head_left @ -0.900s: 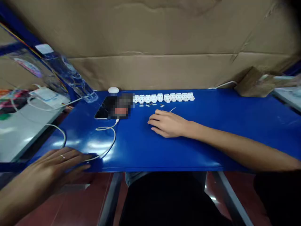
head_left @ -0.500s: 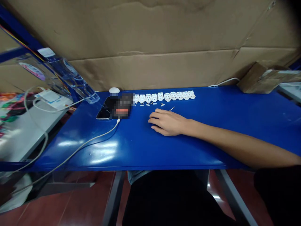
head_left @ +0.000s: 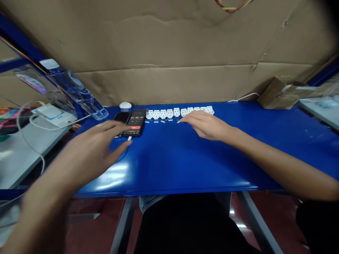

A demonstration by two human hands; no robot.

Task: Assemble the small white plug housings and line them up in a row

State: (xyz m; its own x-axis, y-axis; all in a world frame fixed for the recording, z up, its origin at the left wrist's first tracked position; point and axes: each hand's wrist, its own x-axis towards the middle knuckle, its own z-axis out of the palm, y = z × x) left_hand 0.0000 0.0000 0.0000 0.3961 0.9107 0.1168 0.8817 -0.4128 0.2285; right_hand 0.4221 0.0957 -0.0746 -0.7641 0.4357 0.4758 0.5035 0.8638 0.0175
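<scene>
My left hand (head_left: 90, 151) is slightly blurred and hangs over the table's left side, fingers stretched out and thumb apart. Its fingertips overlap the lower part of a black phone (head_left: 136, 121) whose screen shows a timer. My right hand (head_left: 205, 123) is at the row of white plastic socket-like pieces (head_left: 163, 114), its fingers drawn together and pointing down. Those fingertips meet a small pale strip (head_left: 179, 121); what is between them, if anything, is too small to make out. More small strips with brass-coloured bits (head_left: 162, 121) lie in front of the row.
A second dark phone (head_left: 122, 117) lies beside the timer phone, with a round white object (head_left: 125, 105) behind. A clear water bottle (head_left: 76, 90) leans at the left. A cardboard box (head_left: 277, 93) stands at the back right of the blue table (head_left: 164, 169). A cardboard wall closes the back.
My left hand has come into view from the lower left, over the phone. My right hand has moved up to the row and its fingers have drawn together. The view has shifted slightly.
</scene>
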